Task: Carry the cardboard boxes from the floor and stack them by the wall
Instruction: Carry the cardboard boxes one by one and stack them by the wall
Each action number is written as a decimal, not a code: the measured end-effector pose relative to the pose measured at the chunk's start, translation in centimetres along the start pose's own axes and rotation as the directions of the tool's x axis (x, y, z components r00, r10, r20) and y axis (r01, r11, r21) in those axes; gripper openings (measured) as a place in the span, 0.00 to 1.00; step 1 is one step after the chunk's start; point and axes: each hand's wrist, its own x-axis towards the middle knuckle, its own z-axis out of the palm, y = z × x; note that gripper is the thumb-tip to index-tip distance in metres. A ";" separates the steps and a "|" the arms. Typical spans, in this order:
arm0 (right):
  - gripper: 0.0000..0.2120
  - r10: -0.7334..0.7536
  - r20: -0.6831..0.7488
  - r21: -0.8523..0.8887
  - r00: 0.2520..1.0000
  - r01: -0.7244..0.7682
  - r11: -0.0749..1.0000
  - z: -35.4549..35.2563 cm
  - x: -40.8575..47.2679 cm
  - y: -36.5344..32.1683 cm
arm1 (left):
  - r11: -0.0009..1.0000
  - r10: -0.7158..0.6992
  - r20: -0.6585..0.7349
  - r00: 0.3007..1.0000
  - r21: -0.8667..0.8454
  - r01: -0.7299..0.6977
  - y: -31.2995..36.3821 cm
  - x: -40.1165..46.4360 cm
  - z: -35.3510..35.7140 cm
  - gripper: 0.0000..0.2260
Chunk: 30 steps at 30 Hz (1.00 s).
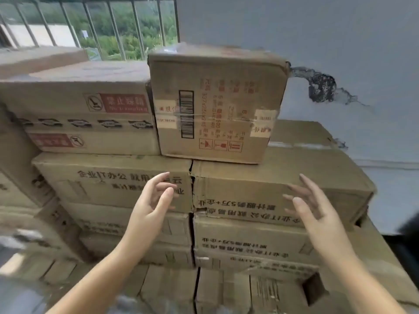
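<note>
A small taped cardboard box (pixel 217 103) with a barcode and red print sits on top of the stack, against the grey wall (pixel 317 30). It rests across two wide boxes (pixel 272 184) printed with dark characters. My left hand (pixel 152 200) and my right hand (pixel 313 209) hover below it, in front of those wide boxes. Both hands are empty, fingers loosely spread, palms turned toward each other. Neither touches a box.
A long box (pixel 86 109) with red warning labels lies left of the small one. More cardboard boxes (pixel 249 245) fill the lower rows and the left side. A barred window (pixel 90 26) is behind at upper left. The wall has a cracked patch (pixel 322 87).
</note>
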 end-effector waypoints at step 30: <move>0.15 0.618 -0.786 0.541 0.021 -0.461 0.704 21.3 -43.0 -0.4 | 0.932 -0.360 0.901 0.241 0.333 0.145 -11.8 -12.6 -0.6 0.12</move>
